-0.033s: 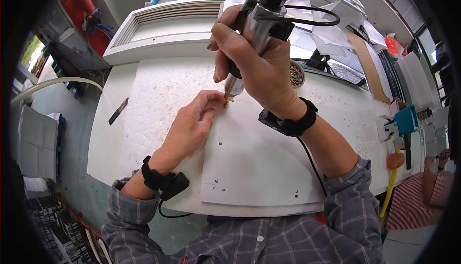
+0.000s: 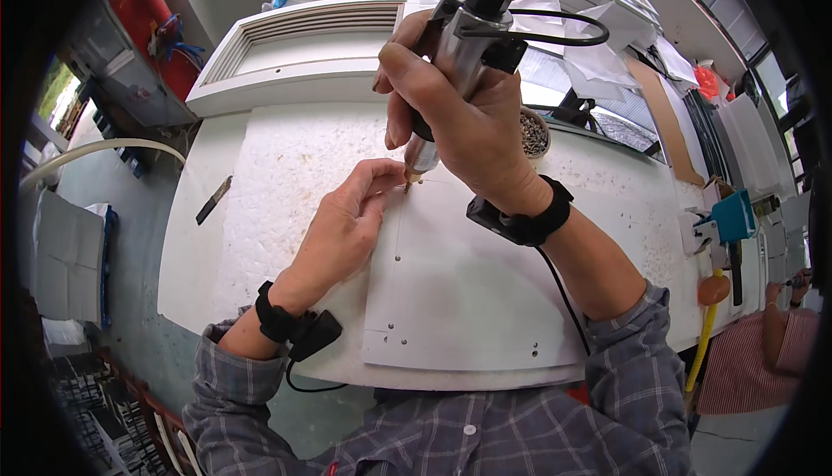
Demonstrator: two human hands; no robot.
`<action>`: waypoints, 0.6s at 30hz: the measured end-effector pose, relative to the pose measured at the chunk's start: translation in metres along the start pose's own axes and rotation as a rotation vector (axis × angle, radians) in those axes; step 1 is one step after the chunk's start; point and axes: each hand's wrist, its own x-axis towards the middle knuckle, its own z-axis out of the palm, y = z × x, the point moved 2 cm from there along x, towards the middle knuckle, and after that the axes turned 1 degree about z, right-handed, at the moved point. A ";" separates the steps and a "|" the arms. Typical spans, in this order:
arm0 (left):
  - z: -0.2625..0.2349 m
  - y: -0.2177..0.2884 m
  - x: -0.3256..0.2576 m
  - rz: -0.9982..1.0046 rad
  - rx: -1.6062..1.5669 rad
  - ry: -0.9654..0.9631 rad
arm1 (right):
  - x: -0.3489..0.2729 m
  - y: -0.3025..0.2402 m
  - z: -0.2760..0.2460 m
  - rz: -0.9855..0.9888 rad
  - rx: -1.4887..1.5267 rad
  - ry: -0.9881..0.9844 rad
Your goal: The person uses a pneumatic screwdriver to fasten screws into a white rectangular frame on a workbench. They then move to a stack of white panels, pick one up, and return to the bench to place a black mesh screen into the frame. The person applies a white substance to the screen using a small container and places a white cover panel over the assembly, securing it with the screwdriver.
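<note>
My right hand (image 2: 472, 121) is wrapped round a silver, cylindrical power screwdriver (image 2: 454, 58), held tilted with its nose pointing down. The tip meets the far left corner area of a white panel (image 2: 477, 294). Right beside that tip, my left hand (image 2: 342, 225) has thumb and forefinger pinched together; whatever is between them is too small to make out. Several small holes or screw heads dot the panel near its left and front edges. Behind my right wrist stands a round tub of screws (image 2: 535, 135), partly covered by the hand.
A white louvred frame (image 2: 295, 77) lies along the worktable's (image 2: 199, 277) far side. On the left is a dark flat-bladed tool (image 2: 214, 200). A teal tool (image 2: 733, 215) and a yellow-handled tool (image 2: 700, 346) are at the right. Another person (image 2: 763, 346) stands at far right.
</note>
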 end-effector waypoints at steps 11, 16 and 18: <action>0.002 -0.010 0.001 -0.041 -0.237 0.087 | -0.015 0.015 -0.003 0.097 -0.132 0.002; -0.004 -0.009 -0.002 -0.054 -0.247 0.065 | -0.009 0.010 0.005 0.149 -0.142 -0.047; -0.013 0.004 -0.009 -0.027 -0.191 0.087 | -0.002 -0.006 0.016 0.092 -0.107 -0.075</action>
